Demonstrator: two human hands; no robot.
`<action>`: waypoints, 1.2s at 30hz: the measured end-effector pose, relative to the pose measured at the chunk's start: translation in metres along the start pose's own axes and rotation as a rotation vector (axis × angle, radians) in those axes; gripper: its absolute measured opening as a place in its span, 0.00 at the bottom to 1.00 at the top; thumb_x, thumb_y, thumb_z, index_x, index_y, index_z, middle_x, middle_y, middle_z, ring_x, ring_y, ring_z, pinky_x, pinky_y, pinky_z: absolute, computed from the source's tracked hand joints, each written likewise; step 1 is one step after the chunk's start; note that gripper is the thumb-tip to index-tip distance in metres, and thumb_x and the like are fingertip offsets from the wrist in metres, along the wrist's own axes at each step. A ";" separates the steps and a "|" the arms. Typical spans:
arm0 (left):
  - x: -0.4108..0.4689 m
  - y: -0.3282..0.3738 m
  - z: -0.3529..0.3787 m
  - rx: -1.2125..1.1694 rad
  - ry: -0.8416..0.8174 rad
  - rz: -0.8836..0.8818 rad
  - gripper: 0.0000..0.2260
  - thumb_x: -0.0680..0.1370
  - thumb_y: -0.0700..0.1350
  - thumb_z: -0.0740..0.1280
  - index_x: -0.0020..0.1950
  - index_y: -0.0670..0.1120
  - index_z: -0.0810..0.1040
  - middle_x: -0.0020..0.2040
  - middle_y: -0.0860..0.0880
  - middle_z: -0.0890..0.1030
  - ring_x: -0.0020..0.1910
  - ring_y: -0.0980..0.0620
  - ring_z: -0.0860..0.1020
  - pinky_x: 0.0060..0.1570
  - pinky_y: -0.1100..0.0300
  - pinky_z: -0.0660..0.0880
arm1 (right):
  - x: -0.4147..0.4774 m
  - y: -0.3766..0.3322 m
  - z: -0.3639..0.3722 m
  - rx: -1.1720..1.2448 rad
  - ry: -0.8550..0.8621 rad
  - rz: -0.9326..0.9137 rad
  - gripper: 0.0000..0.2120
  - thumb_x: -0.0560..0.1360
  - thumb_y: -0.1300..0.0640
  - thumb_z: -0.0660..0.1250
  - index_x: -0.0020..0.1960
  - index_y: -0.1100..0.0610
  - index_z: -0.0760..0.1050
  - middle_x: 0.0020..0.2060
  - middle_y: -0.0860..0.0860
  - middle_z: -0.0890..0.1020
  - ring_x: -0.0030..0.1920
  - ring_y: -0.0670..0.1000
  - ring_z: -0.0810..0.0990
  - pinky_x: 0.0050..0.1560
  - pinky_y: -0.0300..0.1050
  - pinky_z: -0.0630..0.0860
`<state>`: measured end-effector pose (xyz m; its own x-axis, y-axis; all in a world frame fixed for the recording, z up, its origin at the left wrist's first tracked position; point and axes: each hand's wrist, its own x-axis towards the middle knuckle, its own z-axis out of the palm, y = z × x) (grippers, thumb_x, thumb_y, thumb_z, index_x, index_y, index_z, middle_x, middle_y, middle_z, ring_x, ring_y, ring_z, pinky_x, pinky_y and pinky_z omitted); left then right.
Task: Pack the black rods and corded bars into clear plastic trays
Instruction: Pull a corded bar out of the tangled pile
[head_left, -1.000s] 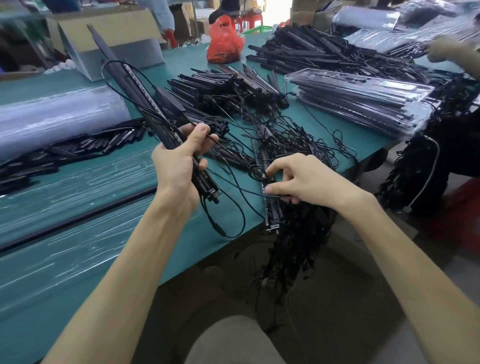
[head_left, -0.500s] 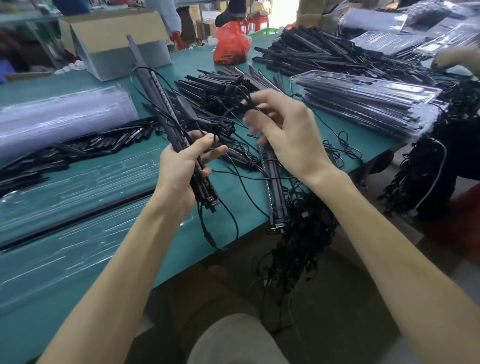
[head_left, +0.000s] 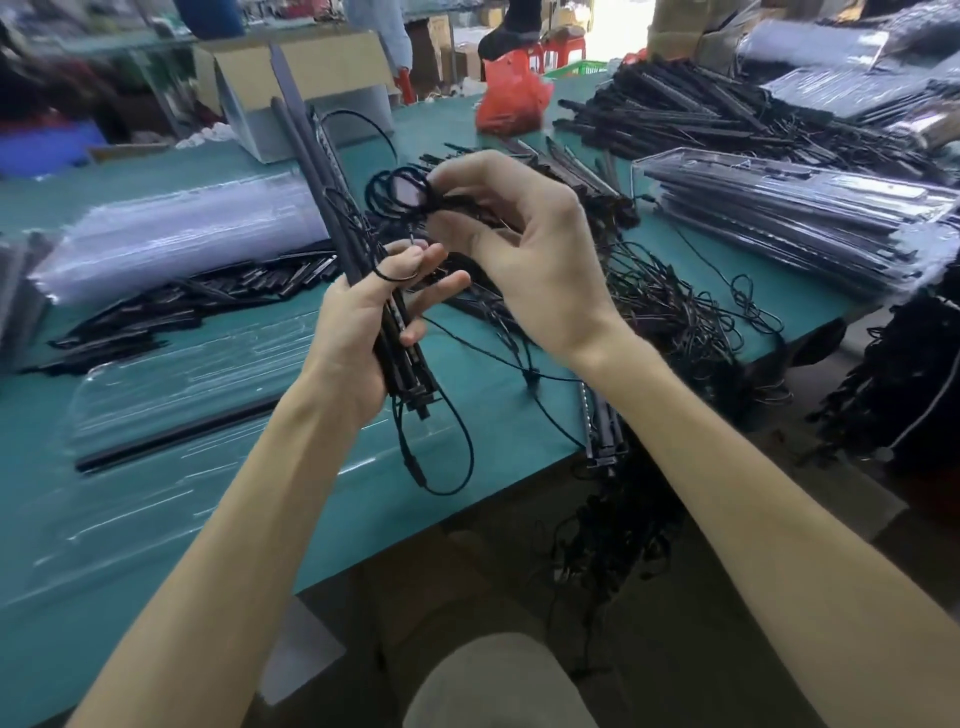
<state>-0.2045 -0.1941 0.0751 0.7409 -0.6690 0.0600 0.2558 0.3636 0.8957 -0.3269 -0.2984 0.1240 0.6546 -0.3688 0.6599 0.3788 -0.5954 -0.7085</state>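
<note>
— What crowds the table (head_left: 498, 415)?

— At the far side there's a heap of rods (head_left: 675, 114). A stack (head_left: 805, 218) of filled trays sits on the right and a plastic roll (head_left: 182, 234) on the left, with loose sticks (head_left: 182, 306) along its near side. A box (head_left: 311, 62) and a red bag (head_left: 511, 104) sit at the back. The right forearm hides part of a tangle (head_left: 675, 322) of cords.

— And the trays to fill?

— The trays (head_left: 182, 374) lie flat at the near left, with one rod (head_left: 176, 434) in them.

— The hands?

— The left hand (head_left: 358, 332) is closed round a bundle of bars (head_left: 311, 171) near its lower end, and the bundle tilts up and away. The right hand (head_left: 519, 260) pinches a coiled cord (head_left: 397, 192) just beside the bars, fingers curled. One loop seems to sit over a left finger, though blur leaves that unsure.

— What differs from half a second ago?

— The right hand was out over the tangle then. Now it is close to the left hand, the cord is gathered into tighter loops, and the bundle stands steeper.

— Edges and room?

— A spare bar (head_left: 600, 426) pokes over the near edge under the right forearm, and cords spill off the table there. Bare table lies between that bar and the left hand.
</note>
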 end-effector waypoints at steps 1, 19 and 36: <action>0.000 0.002 -0.005 0.010 0.012 -0.005 0.07 0.79 0.40 0.69 0.56 0.44 0.78 0.51 0.47 0.86 0.53 0.43 0.85 0.21 0.67 0.65 | -0.004 0.005 0.002 0.007 0.014 0.045 0.09 0.77 0.64 0.71 0.57 0.64 0.79 0.49 0.53 0.84 0.51 0.50 0.83 0.54 0.52 0.81; -0.029 0.062 -0.114 0.606 0.134 0.009 0.08 0.77 0.43 0.73 0.54 0.42 0.81 0.48 0.44 0.87 0.27 0.53 0.77 0.19 0.66 0.64 | -0.036 0.052 0.113 0.268 -0.291 0.474 0.07 0.77 0.58 0.72 0.53 0.60 0.80 0.41 0.53 0.87 0.36 0.49 0.82 0.32 0.46 0.76; -0.056 0.071 -0.174 1.289 0.118 0.097 0.10 0.72 0.53 0.78 0.44 0.50 0.82 0.36 0.50 0.83 0.32 0.57 0.79 0.37 0.59 0.75 | -0.034 0.082 0.171 0.268 -0.452 0.612 0.15 0.73 0.53 0.77 0.55 0.58 0.78 0.39 0.54 0.86 0.32 0.48 0.82 0.36 0.40 0.78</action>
<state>-0.1195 -0.0176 0.0589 0.7894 -0.5904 0.1680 -0.5308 -0.5192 0.6698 -0.2057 -0.2123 0.0009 0.9764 -0.2156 0.0115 -0.0257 -0.1689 -0.9853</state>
